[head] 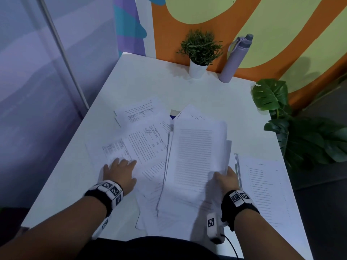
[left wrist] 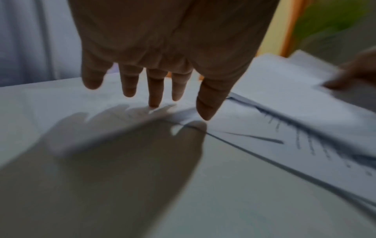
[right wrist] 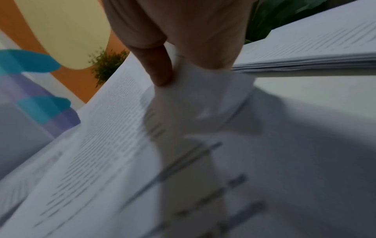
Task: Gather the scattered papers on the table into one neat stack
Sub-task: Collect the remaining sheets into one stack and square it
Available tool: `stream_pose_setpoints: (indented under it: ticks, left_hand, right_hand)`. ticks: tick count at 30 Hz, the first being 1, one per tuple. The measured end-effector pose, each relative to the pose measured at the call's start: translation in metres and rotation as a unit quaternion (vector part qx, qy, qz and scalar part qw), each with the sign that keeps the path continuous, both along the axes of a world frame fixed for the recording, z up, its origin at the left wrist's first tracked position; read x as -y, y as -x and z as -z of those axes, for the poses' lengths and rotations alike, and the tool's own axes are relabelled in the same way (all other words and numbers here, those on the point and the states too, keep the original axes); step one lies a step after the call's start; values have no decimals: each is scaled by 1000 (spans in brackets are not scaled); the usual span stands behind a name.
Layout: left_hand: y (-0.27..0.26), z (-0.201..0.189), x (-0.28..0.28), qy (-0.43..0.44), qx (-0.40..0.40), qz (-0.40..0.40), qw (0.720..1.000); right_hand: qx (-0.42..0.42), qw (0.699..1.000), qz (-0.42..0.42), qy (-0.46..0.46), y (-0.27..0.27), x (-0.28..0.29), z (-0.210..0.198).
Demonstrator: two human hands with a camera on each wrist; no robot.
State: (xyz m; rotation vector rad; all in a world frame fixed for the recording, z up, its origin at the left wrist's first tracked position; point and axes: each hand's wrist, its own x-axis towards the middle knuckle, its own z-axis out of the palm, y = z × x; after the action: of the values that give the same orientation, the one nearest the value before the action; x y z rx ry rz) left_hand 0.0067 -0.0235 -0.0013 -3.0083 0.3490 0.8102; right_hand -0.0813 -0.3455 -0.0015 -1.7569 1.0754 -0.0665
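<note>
Your right hand (head: 226, 178) pinches a lifted sheaf of papers (head: 197, 156) at mid-table, thumb on top, while your left hand (head: 120, 170), fingers spread straight, touches the scattered papers (head: 139, 141) beside it.

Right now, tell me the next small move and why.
Probably carry the sheets pinched in the right hand onto the stack at the right. That stack is squared already, while loose papers under the flat left hand lie fanned.

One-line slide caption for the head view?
Right hand lifts a printed sheet while left hand rests flat on scattered papers.
</note>
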Motion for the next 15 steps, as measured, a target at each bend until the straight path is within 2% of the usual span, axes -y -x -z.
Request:
stream_pose_setpoints:
  ticks: [3,6,8,10,13,15]
  left_hand:
    - [16,-1,9,12,39,40,998]
    - [8,-1,5,106,24,-17,994]
    - [-6,0,-6,153,66,-63,984]
    - [-19,1,-20,125,90,-102,983]
    - [-31,5,-43,19,6,-133,991]
    - [-34,5,-49,6,-29,-130,991]
  right_hand:
    - [0,999,2,-34,-3,4,-4]
    - [-45,997,-28,-50,-1,2,0]
    - [-71,995,-49,-51,1,-4,3]
    - [-87,994,-54,-49,4,-9,7]
    - [-85,994,-53,-51,5,-15,9]
    - [-80,994,-59,-44,6,-18,6]
